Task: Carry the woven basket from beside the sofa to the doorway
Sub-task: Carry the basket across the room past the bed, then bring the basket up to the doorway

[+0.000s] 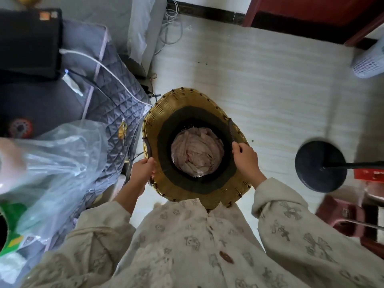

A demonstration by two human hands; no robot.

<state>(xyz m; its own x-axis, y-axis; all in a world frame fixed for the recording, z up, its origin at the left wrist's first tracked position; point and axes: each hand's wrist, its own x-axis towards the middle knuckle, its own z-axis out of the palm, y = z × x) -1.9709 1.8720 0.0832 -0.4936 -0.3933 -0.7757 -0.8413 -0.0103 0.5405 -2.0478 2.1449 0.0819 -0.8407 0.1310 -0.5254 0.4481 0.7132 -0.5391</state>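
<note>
A round woven basket [182,100] of yellow cane with a dark inner band sits right in front of me, seen from above. Pale pink crumpled cloth or plastic [197,151] fills its bottom. My left hand [143,169] grips the rim at the basket's left side, by a dark handle. My right hand [244,157] grips the rim on the right, just below the other dark handle. The sofa with its grey quilted cover [116,100] stands immediately left of the basket.
A clear plastic bag [60,159] lies on the sofa at my left. A black round stand base [321,166] sits on the floor to the right. A red door frame [311,15] and a white mesh bin [369,63] are at the far right. Cables [170,28] trail by the wall.
</note>
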